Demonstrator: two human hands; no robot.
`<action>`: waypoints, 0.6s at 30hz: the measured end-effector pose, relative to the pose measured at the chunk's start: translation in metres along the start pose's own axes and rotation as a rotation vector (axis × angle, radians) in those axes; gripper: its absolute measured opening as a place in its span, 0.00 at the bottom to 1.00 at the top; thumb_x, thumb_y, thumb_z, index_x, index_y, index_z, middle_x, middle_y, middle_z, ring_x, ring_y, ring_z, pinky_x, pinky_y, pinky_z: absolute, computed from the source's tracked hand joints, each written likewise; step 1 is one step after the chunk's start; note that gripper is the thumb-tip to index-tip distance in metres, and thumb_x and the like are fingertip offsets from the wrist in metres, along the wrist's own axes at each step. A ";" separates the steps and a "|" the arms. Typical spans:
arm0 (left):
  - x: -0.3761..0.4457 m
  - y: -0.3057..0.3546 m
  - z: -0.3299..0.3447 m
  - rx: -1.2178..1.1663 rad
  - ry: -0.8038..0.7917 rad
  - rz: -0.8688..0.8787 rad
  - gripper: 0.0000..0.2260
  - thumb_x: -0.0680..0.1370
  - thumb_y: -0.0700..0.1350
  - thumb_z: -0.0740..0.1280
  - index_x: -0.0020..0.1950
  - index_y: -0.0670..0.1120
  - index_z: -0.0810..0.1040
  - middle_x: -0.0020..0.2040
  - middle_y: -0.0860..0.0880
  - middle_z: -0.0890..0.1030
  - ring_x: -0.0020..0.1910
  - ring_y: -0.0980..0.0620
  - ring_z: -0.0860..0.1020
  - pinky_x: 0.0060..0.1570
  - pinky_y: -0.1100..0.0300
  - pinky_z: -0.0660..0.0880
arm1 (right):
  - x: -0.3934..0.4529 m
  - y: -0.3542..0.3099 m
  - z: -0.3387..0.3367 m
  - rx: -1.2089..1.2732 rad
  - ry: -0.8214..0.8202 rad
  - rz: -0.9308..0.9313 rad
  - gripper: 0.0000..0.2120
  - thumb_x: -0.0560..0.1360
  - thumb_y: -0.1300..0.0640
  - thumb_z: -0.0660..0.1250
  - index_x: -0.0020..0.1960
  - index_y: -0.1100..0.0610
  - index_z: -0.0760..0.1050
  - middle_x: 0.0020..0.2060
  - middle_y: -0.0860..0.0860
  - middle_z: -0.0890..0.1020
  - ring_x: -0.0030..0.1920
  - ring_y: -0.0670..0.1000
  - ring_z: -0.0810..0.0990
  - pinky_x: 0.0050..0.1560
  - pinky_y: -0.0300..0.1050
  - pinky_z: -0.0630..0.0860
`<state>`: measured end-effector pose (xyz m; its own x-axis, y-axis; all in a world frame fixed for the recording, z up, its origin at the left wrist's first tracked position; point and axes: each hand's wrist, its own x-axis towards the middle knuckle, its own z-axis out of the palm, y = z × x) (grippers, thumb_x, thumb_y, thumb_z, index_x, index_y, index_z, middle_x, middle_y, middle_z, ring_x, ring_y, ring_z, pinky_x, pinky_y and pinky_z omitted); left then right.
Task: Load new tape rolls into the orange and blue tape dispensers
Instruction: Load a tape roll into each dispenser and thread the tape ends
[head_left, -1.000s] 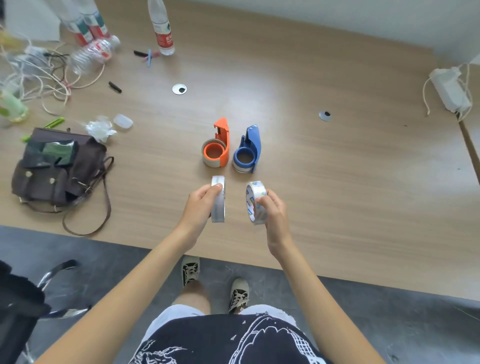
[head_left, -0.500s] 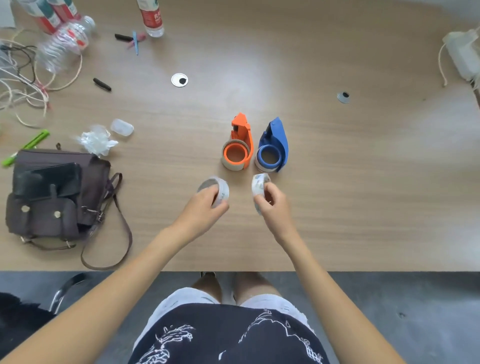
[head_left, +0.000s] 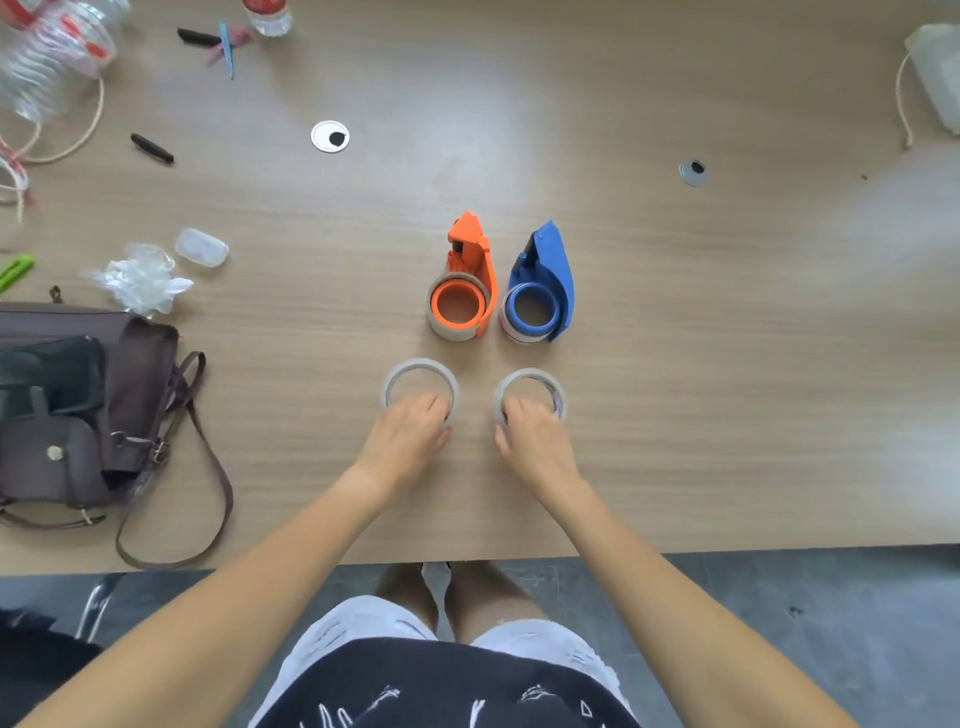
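An orange tape dispenser (head_left: 464, 291) and a blue tape dispenser (head_left: 543, 291) stand side by side at the middle of the wooden table. Just in front of them two clear tape rolls lie flat. My left hand (head_left: 408, 441) grips the near rim of the left tape roll (head_left: 421, 370), below the orange dispenser. The near rim of the right tape roll (head_left: 530, 378), below the blue dispenser, is held by my right hand (head_left: 532, 444). My fingers cover the near half of each roll.
A brown bag (head_left: 88, 400) with a long strap lies at the left. Crumpled plastic (head_left: 140, 280), a small clear case (head_left: 201, 247), bottles, cables and pens lie at the back left. A white adapter (head_left: 935, 73) sits at the back right. The table edge (head_left: 727, 548) runs just behind my wrists.
Both rolls went from upright in the air to flat on the table in front of the dispensers. My hands came down with them, and the view tilted downward.
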<state>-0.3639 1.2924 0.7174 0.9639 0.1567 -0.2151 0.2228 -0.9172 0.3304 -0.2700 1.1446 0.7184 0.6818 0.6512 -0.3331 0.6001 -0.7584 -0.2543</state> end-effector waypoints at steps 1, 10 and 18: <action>0.003 0.000 0.003 0.011 -0.010 -0.002 0.18 0.55 0.40 0.82 0.33 0.42 0.73 0.29 0.45 0.75 0.26 0.45 0.77 0.20 0.63 0.65 | 0.002 0.002 0.002 -0.026 -0.005 -0.006 0.07 0.69 0.61 0.70 0.41 0.62 0.73 0.37 0.58 0.78 0.38 0.61 0.78 0.35 0.52 0.73; 0.008 -0.003 0.025 0.010 0.004 -0.010 0.19 0.55 0.39 0.82 0.33 0.43 0.72 0.30 0.46 0.76 0.27 0.45 0.76 0.23 0.60 0.66 | 0.010 0.015 0.021 -0.129 -0.070 -0.033 0.09 0.78 0.56 0.58 0.54 0.60 0.70 0.50 0.56 0.76 0.52 0.58 0.74 0.50 0.51 0.70; 0.005 -0.012 0.046 -0.221 0.089 -0.034 0.19 0.68 0.47 0.75 0.51 0.39 0.74 0.44 0.42 0.77 0.42 0.43 0.75 0.40 0.51 0.76 | 0.015 0.015 0.019 -0.045 -0.004 0.034 0.16 0.77 0.46 0.62 0.51 0.60 0.71 0.46 0.56 0.78 0.50 0.58 0.75 0.50 0.50 0.69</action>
<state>-0.3682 1.2872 0.6704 0.9623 0.2263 -0.1512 0.2721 -0.8099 0.5196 -0.2585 1.1423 0.6926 0.7004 0.6249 -0.3448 0.5950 -0.7781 -0.2014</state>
